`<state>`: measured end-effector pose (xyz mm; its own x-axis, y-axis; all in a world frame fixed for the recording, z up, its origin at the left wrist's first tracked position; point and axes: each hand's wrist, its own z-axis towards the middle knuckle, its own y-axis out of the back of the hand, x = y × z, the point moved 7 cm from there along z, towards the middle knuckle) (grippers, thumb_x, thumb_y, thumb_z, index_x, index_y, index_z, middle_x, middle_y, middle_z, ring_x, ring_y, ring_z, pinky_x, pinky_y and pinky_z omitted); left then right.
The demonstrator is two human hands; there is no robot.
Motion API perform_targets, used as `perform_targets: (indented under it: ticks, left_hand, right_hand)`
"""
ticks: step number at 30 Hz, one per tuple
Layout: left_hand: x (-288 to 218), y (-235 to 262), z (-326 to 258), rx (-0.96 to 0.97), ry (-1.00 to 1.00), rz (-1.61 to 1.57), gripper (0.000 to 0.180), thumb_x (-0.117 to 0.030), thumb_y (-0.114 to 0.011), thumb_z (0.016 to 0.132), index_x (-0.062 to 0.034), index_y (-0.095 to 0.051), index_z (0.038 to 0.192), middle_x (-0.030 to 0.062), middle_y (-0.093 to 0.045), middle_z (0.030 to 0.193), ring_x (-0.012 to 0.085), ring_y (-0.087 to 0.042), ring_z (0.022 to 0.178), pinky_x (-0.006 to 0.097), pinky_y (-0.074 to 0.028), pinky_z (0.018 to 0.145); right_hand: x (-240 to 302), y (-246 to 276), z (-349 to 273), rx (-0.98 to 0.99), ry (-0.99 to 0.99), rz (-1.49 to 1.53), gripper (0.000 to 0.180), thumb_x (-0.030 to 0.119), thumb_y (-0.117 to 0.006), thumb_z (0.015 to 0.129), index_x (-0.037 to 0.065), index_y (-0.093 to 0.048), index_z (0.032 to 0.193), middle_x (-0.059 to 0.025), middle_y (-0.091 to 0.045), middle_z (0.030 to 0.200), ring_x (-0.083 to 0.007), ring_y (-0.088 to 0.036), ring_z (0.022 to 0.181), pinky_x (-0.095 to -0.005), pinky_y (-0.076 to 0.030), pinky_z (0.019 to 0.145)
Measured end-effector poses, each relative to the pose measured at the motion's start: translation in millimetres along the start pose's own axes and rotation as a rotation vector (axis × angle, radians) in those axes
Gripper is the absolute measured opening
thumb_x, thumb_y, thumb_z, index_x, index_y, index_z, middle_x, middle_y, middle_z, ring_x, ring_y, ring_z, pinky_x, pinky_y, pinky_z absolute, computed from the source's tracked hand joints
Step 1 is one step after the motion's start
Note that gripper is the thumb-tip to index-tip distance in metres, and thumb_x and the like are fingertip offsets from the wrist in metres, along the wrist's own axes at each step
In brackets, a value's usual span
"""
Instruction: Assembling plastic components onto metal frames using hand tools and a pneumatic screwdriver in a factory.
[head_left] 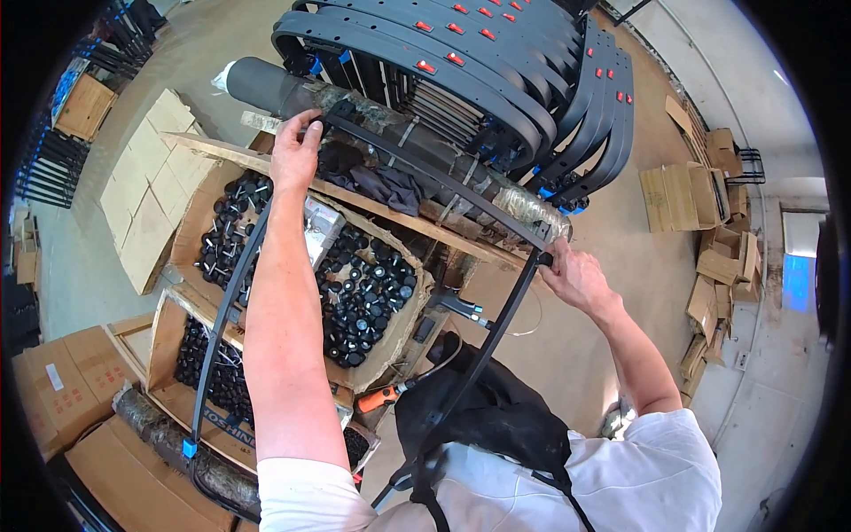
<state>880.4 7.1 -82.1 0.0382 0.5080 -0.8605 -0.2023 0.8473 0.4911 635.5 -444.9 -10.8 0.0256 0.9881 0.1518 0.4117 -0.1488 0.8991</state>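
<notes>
A black metal tube frame (pixel 443 173) lies across in front of me, its two long legs running back toward my body. At its far left corner, my left hand (pixel 295 152) is closed with thumb and fingers round a small black screw-in foot, mostly hidden by the fingers. My right hand (pixel 578 277) pinches another black screw-in foot (pixel 545 259) at the right corner. Beneath my left arm stands a cardboard box (pixel 417 275) full of loose black feet with metal bolts (pixel 365 297). A blue clip (pixel 189 448) sits on the left leg.
Stacked dark curved frames (pixel 505 53) with red tags stand just beyond the wrapped padded bar (pixel 266 84). An orange-handled tool (pixel 378 399) lies beside the box. More black parts fill a lower box (pixel 168 337). Cardboard cartons (pixel 678 197) line the right wall.
</notes>
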Motion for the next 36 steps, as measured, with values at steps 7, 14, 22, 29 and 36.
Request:
perform_targets:
  ticks: [7,14,22,29,36]
  left_hand:
    - [11.2,2.1,-3.0,0.016,0.103,-0.089,0.031,-0.028,-0.065,0.102,-0.0225,-0.072,0.132,0.0072,-0.067,0.130,0.0242,-0.069,0.111,0.037,-0.051,0.103]
    - [8.2,10.7,-2.7,-0.035,-0.009,-0.077,0.030,-0.030,-0.065,0.102,-0.0248,-0.072,0.131,0.0076,-0.068,0.131,0.0261,-0.069,0.112,0.039,-0.052,0.102]
    - [3.9,0.2,-1.0,0.012,0.051,-0.015,0.030,-0.031,-0.065,0.102,-0.0263,-0.072,0.131,0.0061,-0.066,0.134,0.0251,-0.069,0.115,0.038,-0.050,0.105]
    - [7.4,9.7,1.7,-0.064,0.027,-0.107,0.031,-0.032,-0.060,0.105,-0.0248,-0.071,0.134,0.0080,-0.075,0.122,0.0245,-0.069,0.117,0.038,-0.049,0.107]
    - [-1.8,1.8,-4.4,-0.051,-0.100,0.074,0.033,-0.035,-0.061,0.104,-0.0337,-0.069,0.136,0.0048,-0.069,0.135,0.0287,-0.068,0.120,0.040,-0.050,0.106]
  right_hand:
    - [17.8,16.5,9.5,0.019,-0.122,-0.212,0.051,0.050,-0.069,0.095,-0.001,-0.070,0.094,-0.0213,-0.071,0.073,-0.0405,-0.074,0.076,-0.0509,-0.060,0.071]
    - [19.5,7.9,-2.4,0.223,-0.014,-0.442,0.055,0.051,-0.075,0.089,-0.001,-0.066,0.105,-0.0223,-0.073,0.082,-0.0382,-0.075,0.081,-0.0494,-0.060,0.073]
    - [11.2,9.6,-7.8,0.106,0.110,-0.444,0.041,0.032,-0.075,0.089,0.000,-0.062,0.110,-0.0201,-0.074,0.087,-0.0366,-0.075,0.085,-0.0489,-0.060,0.072]
    - [15.9,4.6,-1.1,0.160,0.157,-0.564,0.031,0.019,-0.071,0.085,-0.001,-0.065,0.108,-0.0179,-0.074,0.086,-0.0360,-0.074,0.083,-0.0482,-0.059,0.069]
    - [18.3,2.9,-4.7,0.203,0.085,-0.531,0.032,0.023,-0.071,0.084,0.000,-0.064,0.106,-0.0206,-0.073,0.090,-0.0395,-0.073,0.088,-0.0501,-0.059,0.077]
